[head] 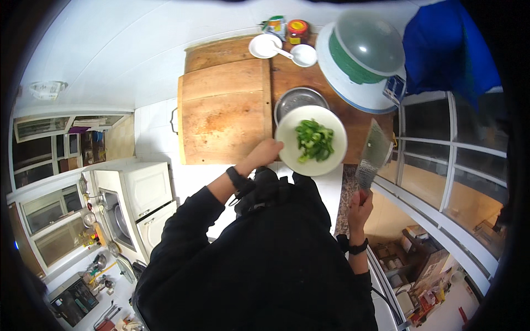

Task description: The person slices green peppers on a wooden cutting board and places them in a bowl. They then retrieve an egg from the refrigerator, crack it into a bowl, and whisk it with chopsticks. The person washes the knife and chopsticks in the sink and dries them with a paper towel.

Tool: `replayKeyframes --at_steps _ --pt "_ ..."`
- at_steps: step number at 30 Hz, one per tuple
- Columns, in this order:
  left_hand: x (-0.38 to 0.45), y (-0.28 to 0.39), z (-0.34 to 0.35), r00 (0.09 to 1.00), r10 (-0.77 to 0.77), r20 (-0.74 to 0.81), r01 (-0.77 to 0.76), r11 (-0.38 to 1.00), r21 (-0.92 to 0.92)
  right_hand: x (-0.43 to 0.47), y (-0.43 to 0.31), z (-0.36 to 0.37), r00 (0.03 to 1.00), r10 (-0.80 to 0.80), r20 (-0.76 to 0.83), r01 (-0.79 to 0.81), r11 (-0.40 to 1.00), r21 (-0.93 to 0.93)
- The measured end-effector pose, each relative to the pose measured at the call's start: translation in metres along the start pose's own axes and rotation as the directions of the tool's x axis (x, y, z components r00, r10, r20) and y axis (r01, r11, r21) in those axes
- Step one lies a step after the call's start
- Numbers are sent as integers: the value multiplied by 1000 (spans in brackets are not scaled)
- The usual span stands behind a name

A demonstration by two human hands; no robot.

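Observation:
My left hand grips the left rim of a white bowl. Chopped green vegetable pieces, perhaps green pepper, lie heaped inside it. The bowl overlaps a round metal dish and reaches past the table's near edge. Out to the right, my right hand holds a cleaver by its handle, blade pointing away from me. Left of the bowl lies a wooden cutting board with wet-looking stains on its surface.
A wooden table carries a white bowl with a spoon, a small white dish, a red-lidded jar and a green basin with a translucent cover. A window frame borders the right. A sink cabinet stands left.

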State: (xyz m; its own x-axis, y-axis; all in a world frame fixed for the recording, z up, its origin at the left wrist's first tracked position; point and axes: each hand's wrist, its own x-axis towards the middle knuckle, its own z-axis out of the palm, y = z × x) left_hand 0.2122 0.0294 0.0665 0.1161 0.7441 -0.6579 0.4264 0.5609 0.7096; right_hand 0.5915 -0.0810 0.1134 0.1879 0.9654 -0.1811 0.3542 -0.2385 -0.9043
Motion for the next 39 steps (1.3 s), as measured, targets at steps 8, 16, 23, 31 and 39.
replayKeyframes --at_steps 8,16,23,31,39 --pt "5 -97 -177 894 -37 -446 -9 995 -101 39 -77 202 901 -326 287 400 880 -256" --pt "26 -129 -253 774 -97 -626 30 993 -116 94 -121 368 883 -396 252 465 663 -587" --pt "7 -120 -255 804 -145 -576 55 984 -171 114 -117 397 928 -264 264 373 666 -646" --pt "-37 -116 -185 679 42 -733 -169 981 -100 128 -104 394 841 -384 382 541 554 -633" --pt "-48 -43 -82 849 173 -499 -249 965 -88 107 -102 301 831 -474 291 554 753 -354"
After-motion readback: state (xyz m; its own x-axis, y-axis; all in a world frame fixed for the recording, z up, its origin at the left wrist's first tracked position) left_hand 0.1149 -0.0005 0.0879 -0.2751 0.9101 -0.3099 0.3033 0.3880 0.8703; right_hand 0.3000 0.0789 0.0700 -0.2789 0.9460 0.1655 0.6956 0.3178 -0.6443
